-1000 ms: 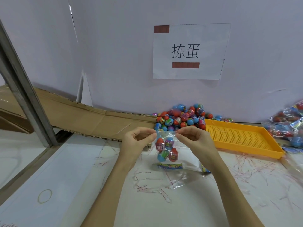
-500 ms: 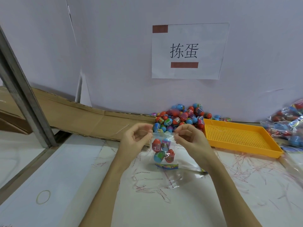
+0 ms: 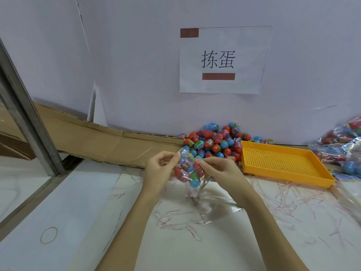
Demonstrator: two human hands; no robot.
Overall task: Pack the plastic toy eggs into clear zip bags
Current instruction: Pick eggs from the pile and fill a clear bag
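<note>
The zip bag (image 3: 188, 171) has tilted sideways between left hand (image 3: 160, 171) and right hand (image 3: 218, 169).

egg pile (image 3: 215, 142) centre frame, against wall | tray (image 3: 281, 163) right of pile | filled bags (image 3: 343, 149) far right | rubber band (image 3: 48, 235) lower left on surface (image 3: 78, 212)

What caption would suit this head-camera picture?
Both hands, left and right, hold a filled zip bag before the loose egg pile.

Bare tabletop (image 3: 78, 212) lies open on the near left. Farther back, the loose egg pile (image 3: 214, 141), yellow tray (image 3: 283, 163) and filled bags (image 3: 341, 147) crowd the right — cardboard (image 3: 97, 141) lines the wall.
</note>
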